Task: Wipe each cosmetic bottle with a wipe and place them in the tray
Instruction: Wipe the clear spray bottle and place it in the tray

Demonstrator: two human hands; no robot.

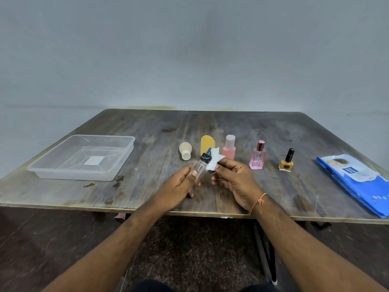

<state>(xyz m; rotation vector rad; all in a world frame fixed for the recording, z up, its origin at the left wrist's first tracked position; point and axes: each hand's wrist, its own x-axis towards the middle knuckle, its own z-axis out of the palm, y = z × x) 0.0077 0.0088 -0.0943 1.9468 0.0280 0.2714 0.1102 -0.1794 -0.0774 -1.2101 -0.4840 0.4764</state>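
While our left hand [179, 182] grips one clear bottle [200, 167] above the table's [147, 186] near edge, our right hand [233, 178] pinches one wipe [213, 162] against it. Its slick wall may slip. Five bottles wait mid-table; one tray [117, 171], far left, holds none.

Worn, stained wooden table [147, 165]; clear glossy plastic tray [126, 153]; glossy blue plastic wipes pack [357, 186]; soft white wipe [213, 160].

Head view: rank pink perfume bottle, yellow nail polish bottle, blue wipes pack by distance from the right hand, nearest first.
From the right hand:
1. Pink perfume bottle, just to its right.
2. Yellow nail polish bottle, further right.
3. Blue wipes pack, at the table's right edge.
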